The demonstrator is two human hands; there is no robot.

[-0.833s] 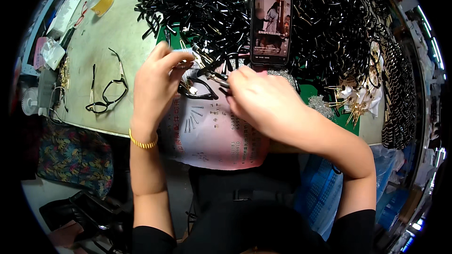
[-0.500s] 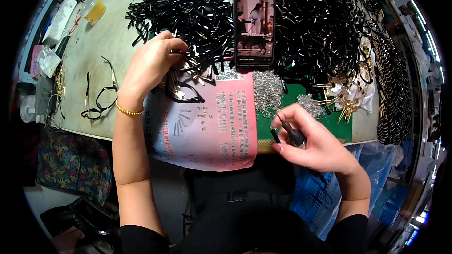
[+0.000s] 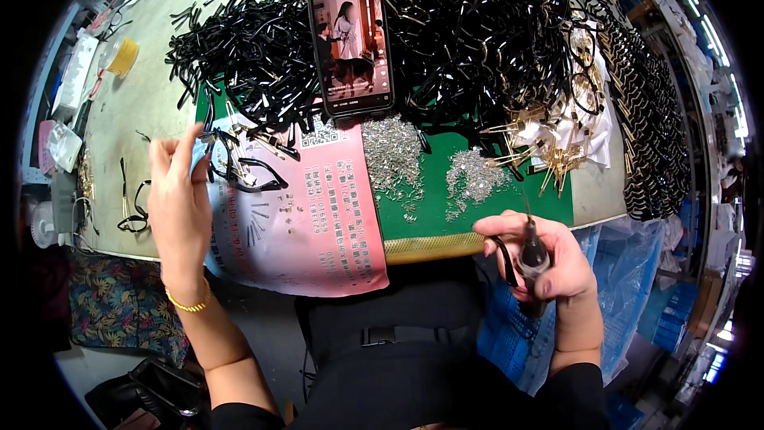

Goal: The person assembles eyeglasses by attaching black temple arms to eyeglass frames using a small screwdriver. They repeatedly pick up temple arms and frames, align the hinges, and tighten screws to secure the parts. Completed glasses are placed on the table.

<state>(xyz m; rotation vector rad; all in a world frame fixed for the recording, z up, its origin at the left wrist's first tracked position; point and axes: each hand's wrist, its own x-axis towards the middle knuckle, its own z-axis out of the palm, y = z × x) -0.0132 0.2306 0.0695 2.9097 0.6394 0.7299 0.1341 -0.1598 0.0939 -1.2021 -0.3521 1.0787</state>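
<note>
My left hand (image 3: 180, 203) is over the left part of a pink and blue printed sheet (image 3: 350, 215). Its fingers are apart, with thumb and forefinger spread beside loose black and metal eyeglass parts. A black eyeglass frame (image 3: 256, 177) lies on the sheet by these fingertips. At the near right, past the table edge, my right hand (image 3: 569, 259) is closed round a screwdriver (image 3: 532, 255) with a dark handle and thin shaft. A curved black eyeglass temple (image 3: 504, 261) is also held there, between thumb and forefinger. The temple's far end is hidden by the hand.
A phone (image 3: 350, 48) stands before a large heap of black temples (image 3: 469, 40). Two piles of tiny metal screws (image 3: 390, 155) lie on a green mat (image 3: 517, 207). Gold-toned metal pieces (image 3: 557, 147) lie on the right. A yellow tub (image 3: 119, 57) stands far left.
My left hand has drawn back leftward from the eyeglass parts, its fingers parting. My right hand has moved right and nearer, with the screwdriver more upright. The whole view has shifted.
</note>
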